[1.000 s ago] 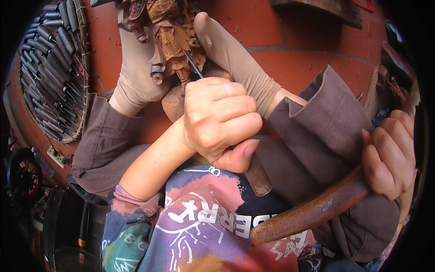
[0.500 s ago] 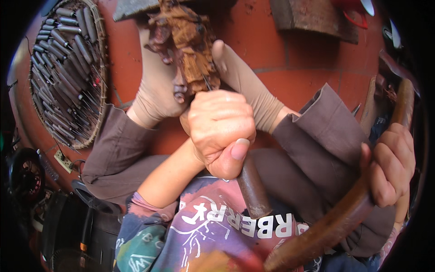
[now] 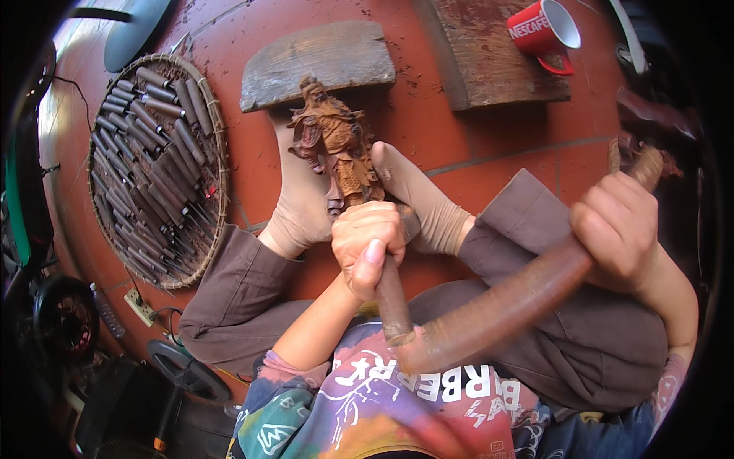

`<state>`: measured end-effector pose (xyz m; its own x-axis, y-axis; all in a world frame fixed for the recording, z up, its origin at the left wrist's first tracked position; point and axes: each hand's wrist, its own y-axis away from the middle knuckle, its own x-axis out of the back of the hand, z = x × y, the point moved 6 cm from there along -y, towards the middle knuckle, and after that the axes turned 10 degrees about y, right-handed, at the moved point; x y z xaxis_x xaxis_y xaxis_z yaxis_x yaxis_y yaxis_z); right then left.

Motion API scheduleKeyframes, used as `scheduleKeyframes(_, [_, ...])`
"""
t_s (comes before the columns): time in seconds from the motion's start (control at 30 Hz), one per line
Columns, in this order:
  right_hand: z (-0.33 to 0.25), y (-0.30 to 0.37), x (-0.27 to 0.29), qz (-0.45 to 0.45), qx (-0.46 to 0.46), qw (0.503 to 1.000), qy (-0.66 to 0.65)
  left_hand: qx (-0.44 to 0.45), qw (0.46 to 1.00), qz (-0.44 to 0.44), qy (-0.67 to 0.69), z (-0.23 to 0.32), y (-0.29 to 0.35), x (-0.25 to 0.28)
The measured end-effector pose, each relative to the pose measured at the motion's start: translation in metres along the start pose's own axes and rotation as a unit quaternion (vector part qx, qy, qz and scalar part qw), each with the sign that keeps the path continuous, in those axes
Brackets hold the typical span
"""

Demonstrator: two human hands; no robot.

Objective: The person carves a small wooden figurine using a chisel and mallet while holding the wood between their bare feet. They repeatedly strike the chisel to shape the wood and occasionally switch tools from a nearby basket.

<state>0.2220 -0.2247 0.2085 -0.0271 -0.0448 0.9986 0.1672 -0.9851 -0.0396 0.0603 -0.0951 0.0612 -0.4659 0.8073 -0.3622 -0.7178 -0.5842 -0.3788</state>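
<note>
Between my two socked feet stands a carved wooden figure, orange-brown and dark red, its lower end close to my left hand. That hand is closed round the brown handle of a chisel; the blade is hidden behind my fist and the carving's base. On the right, my right hand grips a curved wooden mallet near its thinner end. The thick end of the mallet reaches across my lap and appears to touch the butt of the chisel handle.
A round woven basket on the left holds many wooden-handled carving tools. A worn wooden block lies beyond the figure. A red mug stands on a wooden board at the far right. Wood chips dot the red tile floor.
The mallet's thick end has swung up from beside the chisel handle to its butt, my right hand moving left. The view has shifted, showing the whole figure and the mug.
</note>
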Motion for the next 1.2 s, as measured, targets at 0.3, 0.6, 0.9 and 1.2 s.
scheduleKeyframes(0.3, [-0.005, -0.003, -0.016, -0.001, 0.03, 0.998, -0.056, 0.027, 0.994, -0.107, -0.018, 0.013, 0.013, 0.002])
scheduleKeyframes(0.6, [-0.026, 0.014, -0.034, -0.081, 0.178, 0.975, -0.105, 0.027, 0.882, -0.373, -0.286, 0.009, 0.039, -0.038])
scheduleKeyframes(0.9, [-0.028, 0.02, -0.046, -0.132, 0.183, 0.972, -0.068, 0.064, 0.885, -0.358, -0.29, -0.014, 0.053, -0.03])
scheduleKeyframes(1.2, [-0.03, 0.023, -0.052, -0.14, 0.169, 0.974, -0.051, 0.068, 0.889, -0.353, -0.283, -0.018, 0.055, -0.027])
